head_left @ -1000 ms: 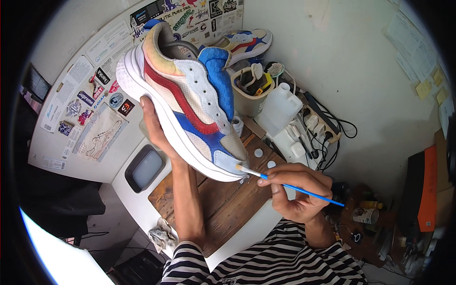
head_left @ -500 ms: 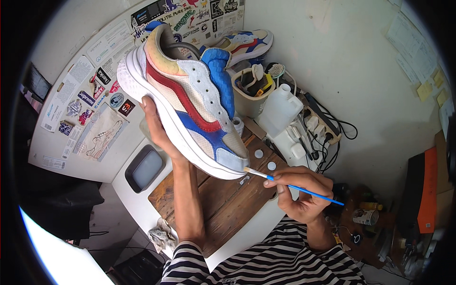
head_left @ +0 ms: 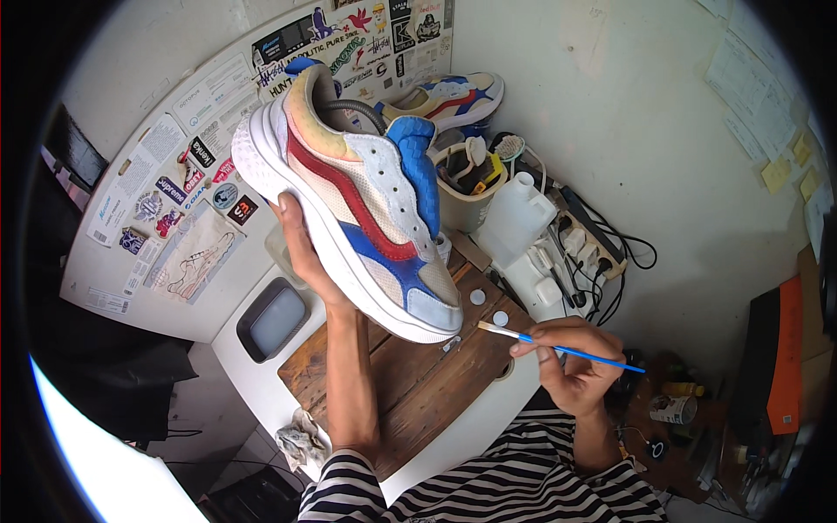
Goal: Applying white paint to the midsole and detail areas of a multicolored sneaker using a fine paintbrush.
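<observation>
We hold the sneaker [head_left: 353, 205] up in our left hand [head_left: 301, 253], fingers wrapped under its white sole. Our right hand [head_left: 571, 366] pinches the blue-handled brush [head_left: 558, 347]. Half a second ago the bristles touched the toe cap; now they sit just clear of it, beside the grip. We judge one stroke on the toe finished. Below the sneaker lies the wooden board [head_left: 418, 383].

Left hand [head_left: 301, 253] raised, cupped — right hand [head_left: 571, 366] pinching
</observation>
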Demonstrator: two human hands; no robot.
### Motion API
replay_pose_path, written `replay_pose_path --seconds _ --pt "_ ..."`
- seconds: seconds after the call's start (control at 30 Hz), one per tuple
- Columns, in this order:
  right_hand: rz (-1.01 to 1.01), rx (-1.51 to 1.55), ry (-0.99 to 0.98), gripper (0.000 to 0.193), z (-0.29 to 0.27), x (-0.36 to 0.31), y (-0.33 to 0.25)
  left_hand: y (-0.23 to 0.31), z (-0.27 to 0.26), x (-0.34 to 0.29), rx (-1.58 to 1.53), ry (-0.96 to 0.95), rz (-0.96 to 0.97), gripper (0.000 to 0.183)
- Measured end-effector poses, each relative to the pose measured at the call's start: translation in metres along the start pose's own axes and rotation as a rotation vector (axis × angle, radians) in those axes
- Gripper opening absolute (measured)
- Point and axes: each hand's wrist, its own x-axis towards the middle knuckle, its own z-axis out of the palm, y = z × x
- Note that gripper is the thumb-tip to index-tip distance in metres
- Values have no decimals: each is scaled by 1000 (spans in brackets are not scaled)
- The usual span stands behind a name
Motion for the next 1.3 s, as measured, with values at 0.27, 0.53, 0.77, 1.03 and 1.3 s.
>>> replay_pose_path --seconds 0.27,0.53,0.77,1.03,1.3 --pt "283 372 169 9 -31 -34 4 12 1 -5 25 -31 -21 55" --pt "414 414 255 23 -37 -71 18 29 0 -19 59 53 155 61" --pt "428 428 465 45 -18 -65 6 -6 27 -105 416 240 212 62" --pt "523 849 774 69 -22 -85 20 -15 4 -224 -48 154 -352 40" --pt "724 1050 936 76 -31 -82 32 -27 -54 -292 -188 26 -502 65"
